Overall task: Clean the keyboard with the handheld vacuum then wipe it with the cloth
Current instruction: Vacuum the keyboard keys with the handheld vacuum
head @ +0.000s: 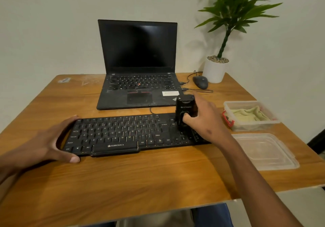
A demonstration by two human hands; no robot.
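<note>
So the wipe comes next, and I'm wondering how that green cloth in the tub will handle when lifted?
The cloth lies crumpled in soft folds inside the open container, so it will probably be floppy and drape. It looks light and unlikely to slip, though a fold might snag the rim.

I see a wood-grain table [158,177], smooth, slight sheen. Keyboard [123,135] matt black plastic, vacuum [185,110] glossier black plastic. Cloth [249,115] soft, nubby, in clear plastic tub [255,126]; lid [265,152] frosted plastic.
</note>
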